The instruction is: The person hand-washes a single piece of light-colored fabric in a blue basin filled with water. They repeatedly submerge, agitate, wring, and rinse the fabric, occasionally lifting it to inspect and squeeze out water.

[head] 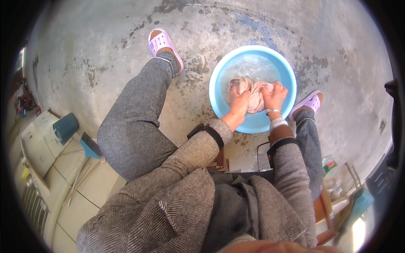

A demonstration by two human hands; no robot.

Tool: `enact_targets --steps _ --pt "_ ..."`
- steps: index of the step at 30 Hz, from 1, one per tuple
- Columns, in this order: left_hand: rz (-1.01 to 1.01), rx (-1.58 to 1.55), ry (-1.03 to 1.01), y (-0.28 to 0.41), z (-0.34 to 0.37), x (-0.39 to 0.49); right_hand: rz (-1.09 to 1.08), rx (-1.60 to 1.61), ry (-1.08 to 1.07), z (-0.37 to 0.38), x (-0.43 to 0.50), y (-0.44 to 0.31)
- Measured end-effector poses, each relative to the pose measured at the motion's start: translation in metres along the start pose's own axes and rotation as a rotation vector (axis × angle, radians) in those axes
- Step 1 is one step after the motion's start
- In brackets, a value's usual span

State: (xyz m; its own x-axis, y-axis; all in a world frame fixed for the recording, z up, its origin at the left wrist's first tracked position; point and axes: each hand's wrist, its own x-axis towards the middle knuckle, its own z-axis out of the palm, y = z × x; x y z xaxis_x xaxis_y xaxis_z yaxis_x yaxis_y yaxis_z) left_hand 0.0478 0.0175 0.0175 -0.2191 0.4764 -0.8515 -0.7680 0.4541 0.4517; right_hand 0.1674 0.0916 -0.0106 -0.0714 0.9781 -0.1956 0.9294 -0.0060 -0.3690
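A round light-blue plastic basin (214, 95) stands on the concrete floor between my feet, with sudsy water (258, 66) in it. My left hand (238, 102) grips the left part of a bunched, wet pinkish-beige cloth (255, 101). On the cloth's upper right part, my right hand (274, 95) is closed, with a bracelet at its wrist. Both hands are inside the basin's rim, side by side, and the cloth lies partly in the water. Some of my fingertips are hidden in its folds.
Lilac slippers (161, 42) are on my feet at either side of the basin. At the lower left lie a blue broom (90, 147) and a dark teal bin (65, 128). A clear plastic container (329, 166) and wooden furniture (326, 218) stand at the lower right.
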Motion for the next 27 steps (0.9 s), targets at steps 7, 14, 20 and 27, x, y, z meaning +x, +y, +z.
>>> enact_targets --steps 7,14,20,27 --pt "-0.231 0.092 -0.038 0.020 0.003 -0.011 -0.102 0.280 0.099 -0.031 0.048 0.017" --pt "-0.341 0.151 -0.021 0.021 -0.018 -0.003 -0.150 0.248 0.236 -0.010 0.092 -0.047" --pt "-0.366 0.232 0.037 0.013 -0.031 -0.004 -0.409 0.346 0.019 0.021 0.065 -0.112" --pt "-0.400 0.250 -0.188 -0.014 -0.047 -0.008 -0.911 0.325 -0.274 0.033 -0.003 -0.130"
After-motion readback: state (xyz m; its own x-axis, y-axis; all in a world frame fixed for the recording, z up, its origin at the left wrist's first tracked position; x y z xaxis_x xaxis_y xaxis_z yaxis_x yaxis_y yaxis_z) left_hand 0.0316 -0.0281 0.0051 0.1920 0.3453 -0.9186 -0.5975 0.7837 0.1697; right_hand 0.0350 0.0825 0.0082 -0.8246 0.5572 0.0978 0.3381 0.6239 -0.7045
